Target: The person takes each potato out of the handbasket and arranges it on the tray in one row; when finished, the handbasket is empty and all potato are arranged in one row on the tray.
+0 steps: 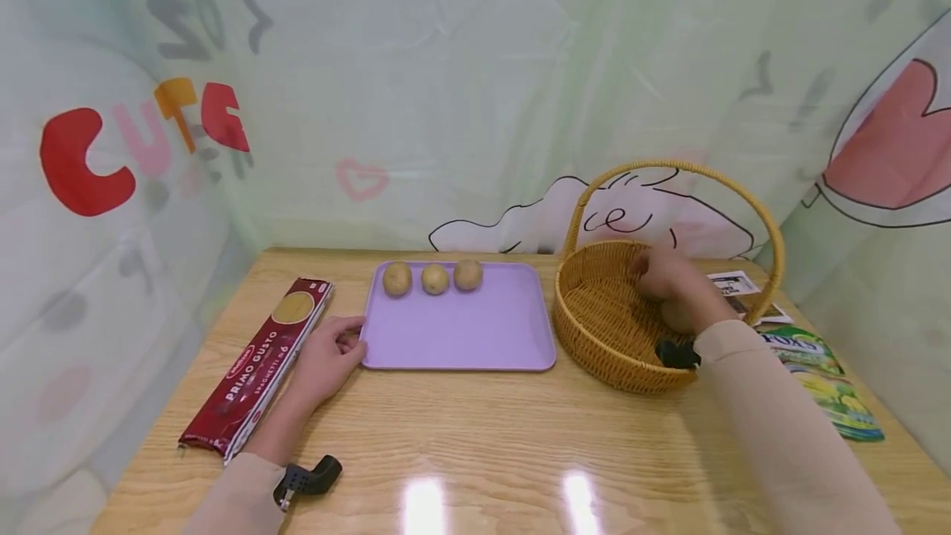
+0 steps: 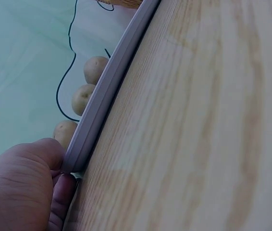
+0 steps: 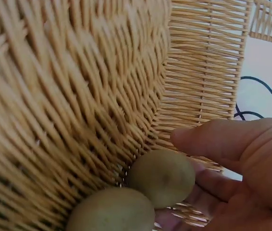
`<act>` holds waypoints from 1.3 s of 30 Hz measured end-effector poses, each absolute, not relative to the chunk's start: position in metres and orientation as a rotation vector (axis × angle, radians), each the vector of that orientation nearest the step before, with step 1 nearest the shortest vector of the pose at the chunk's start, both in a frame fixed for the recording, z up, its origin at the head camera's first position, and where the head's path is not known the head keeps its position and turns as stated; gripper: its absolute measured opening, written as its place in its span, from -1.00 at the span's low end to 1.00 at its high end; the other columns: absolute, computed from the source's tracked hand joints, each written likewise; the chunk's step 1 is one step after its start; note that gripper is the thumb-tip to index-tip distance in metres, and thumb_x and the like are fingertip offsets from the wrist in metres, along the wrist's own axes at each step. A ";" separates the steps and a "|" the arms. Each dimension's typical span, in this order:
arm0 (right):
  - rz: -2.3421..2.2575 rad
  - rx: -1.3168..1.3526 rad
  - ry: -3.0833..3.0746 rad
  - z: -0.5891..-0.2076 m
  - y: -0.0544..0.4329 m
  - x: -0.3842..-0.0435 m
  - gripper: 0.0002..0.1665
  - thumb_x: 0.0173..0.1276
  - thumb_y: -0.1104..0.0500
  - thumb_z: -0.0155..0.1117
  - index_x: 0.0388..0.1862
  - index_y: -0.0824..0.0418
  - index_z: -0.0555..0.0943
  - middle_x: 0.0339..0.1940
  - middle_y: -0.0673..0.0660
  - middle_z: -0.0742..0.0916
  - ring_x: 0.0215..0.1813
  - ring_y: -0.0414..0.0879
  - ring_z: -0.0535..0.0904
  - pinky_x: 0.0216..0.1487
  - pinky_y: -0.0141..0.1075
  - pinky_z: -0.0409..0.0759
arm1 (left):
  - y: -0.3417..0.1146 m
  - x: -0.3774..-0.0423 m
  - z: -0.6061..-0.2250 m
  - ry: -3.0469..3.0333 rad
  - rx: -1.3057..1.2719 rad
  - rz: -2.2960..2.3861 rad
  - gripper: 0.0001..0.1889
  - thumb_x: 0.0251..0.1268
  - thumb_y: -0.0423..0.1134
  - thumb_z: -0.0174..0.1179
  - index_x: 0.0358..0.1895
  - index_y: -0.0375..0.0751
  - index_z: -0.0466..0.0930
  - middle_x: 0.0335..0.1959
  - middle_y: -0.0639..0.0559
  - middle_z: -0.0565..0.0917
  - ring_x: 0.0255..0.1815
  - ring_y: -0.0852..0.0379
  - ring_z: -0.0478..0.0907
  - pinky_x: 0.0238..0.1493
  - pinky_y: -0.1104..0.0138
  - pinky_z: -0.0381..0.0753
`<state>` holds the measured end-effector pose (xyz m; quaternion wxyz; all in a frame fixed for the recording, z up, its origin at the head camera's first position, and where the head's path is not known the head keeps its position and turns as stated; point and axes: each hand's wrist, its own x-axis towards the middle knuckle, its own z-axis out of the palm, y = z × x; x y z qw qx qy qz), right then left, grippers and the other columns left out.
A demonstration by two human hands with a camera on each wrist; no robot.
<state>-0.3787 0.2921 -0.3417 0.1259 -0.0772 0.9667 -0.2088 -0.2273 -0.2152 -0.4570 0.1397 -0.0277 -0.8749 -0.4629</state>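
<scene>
My left hand pinches the left edge of a lilac tray, thumb above the rim in the left wrist view. Three potatoes sit in a row along the tray's far side. To the right, my right hand reaches into a wicker basket with a tall handle. In the right wrist view, its thumb is extended above a potato, and the other fingers lie beside and behind it. A second potato lies against that one. The fingertips are partly hidden.
A red spaghetti packet lies left of the tray, beside my left forearm. Right of the basket are a green and yellow packet and some printed packaging, partly covered by the basket handle. A patterned curtain hangs behind the wooden table.
</scene>
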 end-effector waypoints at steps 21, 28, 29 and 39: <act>-0.670 -0.327 2.827 -0.347 0.285 -0.376 -0.54 0.18 0.24 0.34 0.04 0.40 0.53 -0.06 0.32 0.59 -0.09 0.17 0.47 -0.07 0.03 0.49 | -0.214 -0.229 -0.458 -2.534 -0.077 -1.342 -0.57 0.16 -0.38 0.29 0.14 -0.35 0.59 -0.13 -0.10 0.61 -0.30 0.13 0.55 -0.28 0.39 0.59; -0.700 -0.510 2.923 -0.324 0.279 -0.370 -0.50 0.22 0.21 0.33 0.14 0.35 0.56 0.07 0.34 0.63 0.00 0.17 0.49 0.03 0.03 0.46 | -0.217 -0.229 -0.459 -2.546 -0.046 -1.306 -0.58 0.16 -0.38 0.30 0.14 -0.31 0.60 -0.11 -0.07 0.61 -0.29 0.14 0.55 -0.27 0.39 0.59; -0.716 -0.520 2.926 -0.321 0.278 -0.368 -0.50 0.21 0.21 0.33 0.15 0.34 0.57 0.07 0.34 0.63 -0.01 0.16 0.49 0.01 0.02 0.45 | -0.217 -0.229 -0.459 -2.549 -0.044 -1.301 -0.57 0.16 -0.38 0.29 0.14 -0.31 0.59 -0.11 -0.08 0.61 -0.29 0.14 0.55 -0.27 0.39 0.59; -0.804 -0.548 2.931 -0.297 0.266 -0.343 -0.42 0.23 0.12 0.37 0.25 0.16 0.53 0.14 0.27 0.60 0.18 0.24 0.50 0.07 0.07 0.52 | -0.214 -0.227 -0.456 -2.557 -0.051 -1.319 -0.56 0.16 -0.38 0.29 0.16 -0.33 0.58 -0.09 -0.10 0.61 -0.25 0.11 0.56 -0.23 0.36 0.60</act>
